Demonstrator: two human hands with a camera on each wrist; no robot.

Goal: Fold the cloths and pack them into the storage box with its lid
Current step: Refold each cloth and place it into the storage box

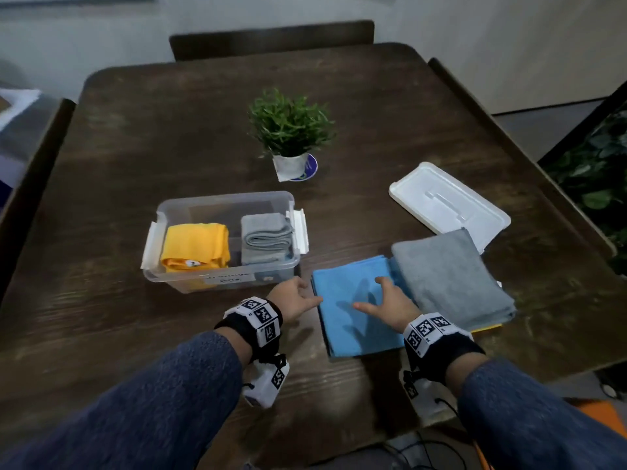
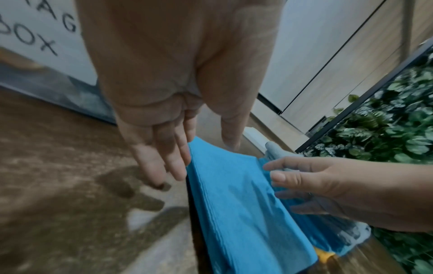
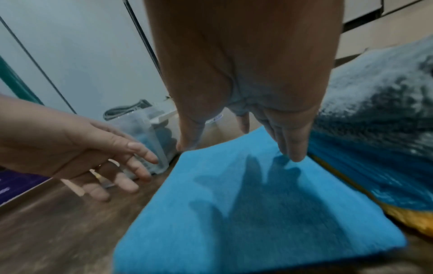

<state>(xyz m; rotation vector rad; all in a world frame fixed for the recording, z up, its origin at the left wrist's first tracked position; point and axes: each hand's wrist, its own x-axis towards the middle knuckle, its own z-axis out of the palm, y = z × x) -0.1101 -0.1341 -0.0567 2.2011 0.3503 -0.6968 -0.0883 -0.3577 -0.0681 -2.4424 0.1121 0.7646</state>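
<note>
A folded blue cloth (image 1: 356, 307) (image 2: 239, 204) (image 3: 253, 213) lies flat on the table's near right side. My right hand (image 1: 380, 300) (image 3: 269, 140) hovers over it with fingers spread, holding nothing. My left hand (image 1: 298, 296) (image 2: 173, 161) is open at the cloth's left edge, just in front of the clear storage box (image 1: 220, 276). Inside the box sit a folded yellow cloth (image 1: 196, 245) and a folded grey cloth (image 1: 266, 237). Another grey cloth (image 1: 451, 276) lies to the right, over blue and yellow ones. The white lid (image 1: 448, 205) rests behind it.
A small potted plant (image 1: 291, 130) stands mid-table behind the box. Chair backs line the far edge (image 1: 271, 37) and both sides of the dark wooden table (image 1: 135, 147). Green foliage (image 1: 597, 184) fills the far right.
</note>
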